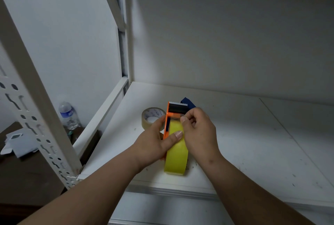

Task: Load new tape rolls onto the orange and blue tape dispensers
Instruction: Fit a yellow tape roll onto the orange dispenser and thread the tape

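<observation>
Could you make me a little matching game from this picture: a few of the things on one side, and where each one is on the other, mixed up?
Things:
1. yellow roll
2. clear roll
3. blue dispenser
4. bottle

Places:
A. beyond the right hand, mostly hidden
B. off the shelf, far left, lower down
C. in the orange dispenser, gripped by the left hand
D. flat on the shelf, left of the orange dispenser

Pairs: 1-C, 2-D, 3-A, 4-B
</observation>
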